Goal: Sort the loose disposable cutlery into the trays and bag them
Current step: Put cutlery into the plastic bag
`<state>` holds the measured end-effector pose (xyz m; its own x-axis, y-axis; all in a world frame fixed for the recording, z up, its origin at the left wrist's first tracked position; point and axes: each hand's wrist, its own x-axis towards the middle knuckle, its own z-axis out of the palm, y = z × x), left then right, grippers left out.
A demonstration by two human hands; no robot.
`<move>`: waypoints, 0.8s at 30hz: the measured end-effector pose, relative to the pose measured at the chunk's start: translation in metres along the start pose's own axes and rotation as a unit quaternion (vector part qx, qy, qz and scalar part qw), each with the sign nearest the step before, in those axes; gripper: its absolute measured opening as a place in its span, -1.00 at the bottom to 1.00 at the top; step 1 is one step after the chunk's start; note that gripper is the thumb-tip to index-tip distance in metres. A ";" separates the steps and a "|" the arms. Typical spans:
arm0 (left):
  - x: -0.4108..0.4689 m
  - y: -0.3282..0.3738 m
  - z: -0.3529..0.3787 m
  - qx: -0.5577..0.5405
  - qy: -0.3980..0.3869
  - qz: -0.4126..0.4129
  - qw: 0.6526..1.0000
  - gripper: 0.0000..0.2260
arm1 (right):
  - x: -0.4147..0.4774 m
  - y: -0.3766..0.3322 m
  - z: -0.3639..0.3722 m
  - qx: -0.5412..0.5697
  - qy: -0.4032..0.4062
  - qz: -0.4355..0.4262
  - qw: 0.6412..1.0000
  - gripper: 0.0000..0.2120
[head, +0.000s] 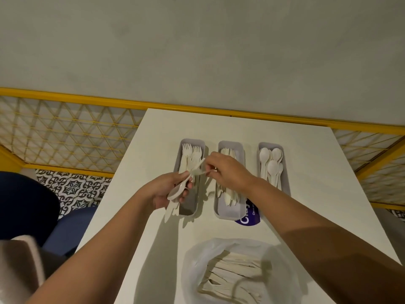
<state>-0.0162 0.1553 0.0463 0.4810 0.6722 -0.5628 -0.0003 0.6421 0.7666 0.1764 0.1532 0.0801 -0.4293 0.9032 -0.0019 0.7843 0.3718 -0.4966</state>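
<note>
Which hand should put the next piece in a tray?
Right. The right hand pinches a single piece over the fork tray, next to the knife tray. The left hand is busy gripping the bundle.

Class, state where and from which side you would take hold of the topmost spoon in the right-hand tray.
Probably pinch the handle of the topmost spoon, coming from above at the near end. Its bowl points away, its handle runs back toward the camera, and the tray walls close off both sides.
</note>
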 end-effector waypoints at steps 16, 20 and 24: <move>-0.016 -0.002 -0.047 0.050 0.091 0.027 0.994 -0.75 | 0.080 -0.010 0.067 0.017 0.001 0.323 0.946 -0.78; -0.015 -0.002 -0.050 0.064 0.092 0.019 0.994 -0.80 | 0.084 -0.010 0.069 0.026 0.013 0.303 0.953 -0.72; -0.016 0.000 -0.048 0.062 0.092 0.019 0.994 -0.79 | 0.078 -0.020 0.058 0.102 0.134 0.184 0.968 -0.69</move>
<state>-0.0660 0.1624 0.0401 0.3142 0.7588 -0.5706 0.0989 0.5716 0.8146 0.1011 0.2039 0.0399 0.0158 0.9999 0.0000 0.7459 -0.0118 -0.6659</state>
